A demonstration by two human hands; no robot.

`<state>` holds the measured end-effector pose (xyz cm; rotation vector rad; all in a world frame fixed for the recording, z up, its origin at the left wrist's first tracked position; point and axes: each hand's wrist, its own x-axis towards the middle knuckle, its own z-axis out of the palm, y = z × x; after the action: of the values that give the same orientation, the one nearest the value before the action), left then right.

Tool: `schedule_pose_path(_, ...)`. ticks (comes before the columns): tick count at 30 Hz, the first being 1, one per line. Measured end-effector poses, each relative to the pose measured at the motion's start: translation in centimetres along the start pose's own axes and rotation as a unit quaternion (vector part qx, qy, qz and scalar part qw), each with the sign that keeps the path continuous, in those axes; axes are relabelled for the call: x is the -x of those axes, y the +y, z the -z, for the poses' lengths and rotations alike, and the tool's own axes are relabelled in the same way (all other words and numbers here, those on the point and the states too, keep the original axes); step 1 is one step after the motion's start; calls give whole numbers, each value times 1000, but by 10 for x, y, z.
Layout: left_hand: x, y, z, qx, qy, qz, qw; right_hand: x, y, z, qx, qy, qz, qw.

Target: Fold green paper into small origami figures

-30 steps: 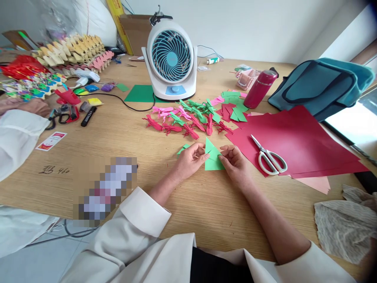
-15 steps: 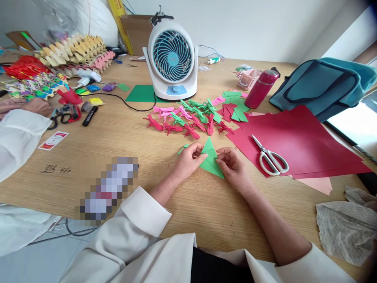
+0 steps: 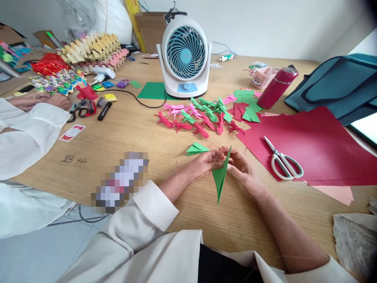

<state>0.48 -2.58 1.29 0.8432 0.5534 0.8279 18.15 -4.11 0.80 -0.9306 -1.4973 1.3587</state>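
A folded piece of green paper [image 3: 219,179] stands nearly edge-on above the table, its long point aimed down toward me. My left hand [image 3: 203,165] pinches it from the left, fingers closed. On the other side, my right hand [image 3: 246,173] has its thumb against the paper's edge and its fingers curled behind. Just beyond my left hand lies a small stack of folded green paper [image 3: 196,148]. Farther back, several folded paper figures [image 3: 202,127] in red, pink and green are grouped together.
Scissors [image 3: 282,161] rest on large red sheets [image 3: 324,141] at the right. Behind stand a fan [image 3: 186,59], a red flask [image 3: 277,88] and a teal bag [image 3: 332,86]. A blurred-out object [image 3: 119,182] lies left; beyond it are a marker [image 3: 104,111] and another person's hands [image 3: 55,101].
The green paper has turned from facing me to nearly edge-on, and my hands have closed in around it. The view has swung left, showing more of the other person's hands.
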Motion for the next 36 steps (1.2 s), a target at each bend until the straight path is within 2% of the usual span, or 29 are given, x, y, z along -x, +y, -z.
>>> schedule_pose_path(3, 3, 0, -3, -7, -27, 10, 1000, 2, -1, -1, -17, -27, -19, 999)
schedule_pose_path(5, 3, -2, -2, -15, -36, 18, 999, 3, -1, -2, -21, -23, -17, 999)
schedule_pose_path(10, -2, -8, 9, -48, 3, 28, 998, 3, 2, 0, -32, 15, -3, 999)
schedule_pose_path(15, -2, 1, 14, -64, 78, -2, 995, -2, 6, 7, -44, 90, -20, 995)
schedule_pose_path(18, 0, 7, 12, -116, 67, -16, 991, -5, 7, 8, -44, 109, -33, 992)
schedule_pose_path(24, -3, 2, 10, -244, 101, -82, 961, -5, 2, 3, -39, 108, -33, 993)
schedule_pose_path(30, -4, 0, 12, -251, 128, -95, 955, -6, 5, 1, -33, 85, -46, 995)
schedule_pose_path(36, -7, -6, 14, -276, 131, -129, 943, -4, 14, 4, 6, 105, -69, 992)
